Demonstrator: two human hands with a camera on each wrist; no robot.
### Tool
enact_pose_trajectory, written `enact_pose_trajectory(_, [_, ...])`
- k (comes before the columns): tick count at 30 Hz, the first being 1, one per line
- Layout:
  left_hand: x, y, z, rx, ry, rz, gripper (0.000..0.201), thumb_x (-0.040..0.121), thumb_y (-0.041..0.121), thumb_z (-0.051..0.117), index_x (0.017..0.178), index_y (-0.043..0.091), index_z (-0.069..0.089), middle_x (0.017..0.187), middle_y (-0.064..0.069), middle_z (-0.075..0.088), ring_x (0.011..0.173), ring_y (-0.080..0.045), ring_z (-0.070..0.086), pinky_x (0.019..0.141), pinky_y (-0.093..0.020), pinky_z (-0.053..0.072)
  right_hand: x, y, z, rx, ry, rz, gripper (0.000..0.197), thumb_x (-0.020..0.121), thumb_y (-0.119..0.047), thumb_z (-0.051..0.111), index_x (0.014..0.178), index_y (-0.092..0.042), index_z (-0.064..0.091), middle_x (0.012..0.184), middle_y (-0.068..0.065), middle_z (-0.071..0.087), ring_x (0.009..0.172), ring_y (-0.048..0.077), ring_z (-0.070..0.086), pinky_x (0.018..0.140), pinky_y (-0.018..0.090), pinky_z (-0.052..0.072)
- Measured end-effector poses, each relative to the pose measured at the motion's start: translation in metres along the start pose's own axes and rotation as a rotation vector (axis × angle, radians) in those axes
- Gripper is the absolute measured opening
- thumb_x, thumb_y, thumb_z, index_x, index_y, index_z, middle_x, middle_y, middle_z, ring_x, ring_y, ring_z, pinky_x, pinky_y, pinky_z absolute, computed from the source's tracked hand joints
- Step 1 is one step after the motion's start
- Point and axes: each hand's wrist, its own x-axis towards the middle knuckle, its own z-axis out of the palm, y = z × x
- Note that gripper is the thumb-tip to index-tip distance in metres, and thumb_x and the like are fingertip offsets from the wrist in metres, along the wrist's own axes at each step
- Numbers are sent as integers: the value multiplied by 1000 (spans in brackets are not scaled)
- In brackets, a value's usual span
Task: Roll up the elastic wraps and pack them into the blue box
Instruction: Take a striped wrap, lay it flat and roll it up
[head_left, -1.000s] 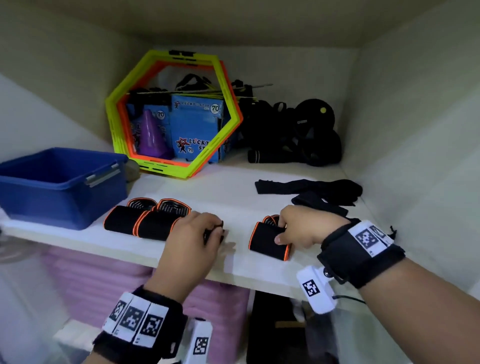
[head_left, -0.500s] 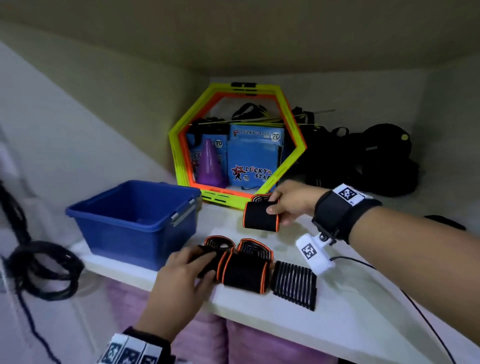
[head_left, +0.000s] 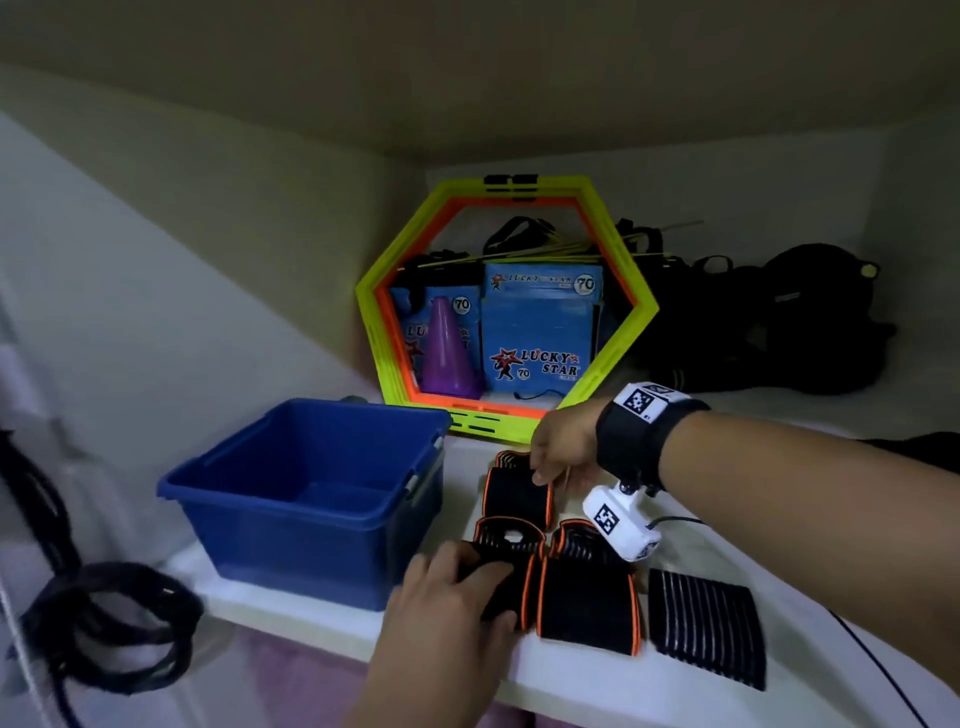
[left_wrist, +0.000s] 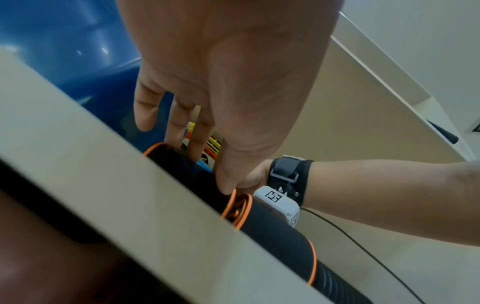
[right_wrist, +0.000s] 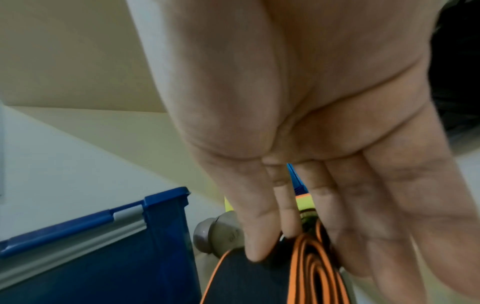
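Blue plastic, the blue box (head_left: 306, 499) sits at the shelf's (head_left: 571, 675) left end, and from the head view nothing shows inside it. Three rolled wraps with orange edges lie just right of it: the front-left roll (head_left: 506, 577) half hidden under the left hand (head_left: 447, 597), whose fingers curl over it and grip it; the front-right roll (head_left: 587, 597) touching beside it; the rear roll (head_left: 517, 496) held at its end by the right hand (head_left: 563, 447). One flat ribbed wrap (head_left: 706, 623) lies further right. Dark gear at the back is too murky to sort out.

Left wrist view: the shelf edge cuts off most of the rolls; thumb and fingers (left_wrist: 197, 133) straddle one.

Right wrist view: blurred, the fingertips (right_wrist: 259, 246) pinch a roll's orange-striped end beside the box wall (right_wrist: 155, 257)
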Motion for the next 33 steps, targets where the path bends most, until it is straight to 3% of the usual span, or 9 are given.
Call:
enact_pose_trajectory(2, [6, 4, -12, -7, -5, 7, 50, 86, 57, 47, 134, 47, 49, 122, 18, 48, 109, -14, 44, 92, -33, 44, -4, 9, -8, 94, 16, 22, 34, 98, -26, 60, 123, -3, 65, 109, 13, 73, 84, 26, 69, 80, 42, 59])
enact_pose_trajectory(5, [25, 13, -35, -31, 31, 83, 47, 85, 58, 46, 129, 42, 54, 112, 17, 53, 106, -14, 53, 89, -36, 48, -20, 41, -29, 206, 86, 84, 32, 97, -26, 60, 121, -6, 64, 95, 6, 70, 74, 24, 69, 90, 56, 57])
enact_pose_trajectory(7, [44, 26, -49, -57, 33, 163, 47, 85, 58, 48, 125, 37, 59, 110, 17, 58, 104, -12, 59, 89, -38, 51, -39, 77, -42, 261, 161, 133, 28, 93, -32, 64, 109, -9, 66, 94, 9, 71, 75, 28, 68, 86, 58, 58])
enact_pose_trajectory(11, [105, 70, -66, -100, -53, 323, 34, 89, 52, 64, 120, 36, 64, 113, 16, 62, 100, -8, 61, 93, -33, 50, -86, 176, -61, 415, 293, 313, 24, 84, -25, 69, 98, -6, 67, 92, 19, 66, 76, 32, 63, 65, 41, 51])
enact_pose_trajectory(16, [200, 143, -60, -154, -203, 436, 28, 87, 53, 68, 112, 41, 65, 110, 18, 63, 95, -2, 60, 85, -29, 51, -151, 299, -45, 465, 411, 604, 45, 78, -36, 67, 109, -3, 64, 105, 28, 72, 79, 37, 67, 85, 61, 52])
enact_pose_trajectory(19, [246, 183, -41, -173, -288, 456, 23, 89, 47, 69, 107, 34, 68, 106, 17, 65, 98, -4, 61, 82, -25, 49, -184, 334, -25, 447, 394, 692, 43, 78, -38, 72, 94, 2, 67, 78, 17, 68, 67, 28, 60, 78, 44, 57])
enact_pose_trajectory(22, [289, 217, -7, -87, -360, 473, 20, 88, 46, 71, 100, 31, 66, 110, 9, 67, 105, -11, 63, 92, -29, 51, -212, 345, -4, 303, 357, 728, 34, 85, -41, 69, 90, -8, 69, 67, 5, 64, 59, 21, 58, 69, 33, 54])
enact_pose_trajectory(27, [325, 259, 56, 103, -410, 452, 39, 87, 42, 71, 122, 25, 66, 126, 1, 62, 115, -17, 59, 94, -24, 46, -223, 360, 31, 215, 231, 765, 53, 84, -42, 73, 123, -7, 64, 110, 7, 69, 105, 27, 66, 92, 33, 53])
enact_pose_trajectory(33, [338, 272, 104, 161, -452, 334, 60, 86, 40, 73, 141, 26, 53, 146, 3, 50, 131, -16, 51, 99, -20, 39, -226, 374, 43, 195, 195, 786, 74, 84, -38, 74, 148, -16, 43, 142, 5, 57, 125, 27, 57, 106, 39, 47])
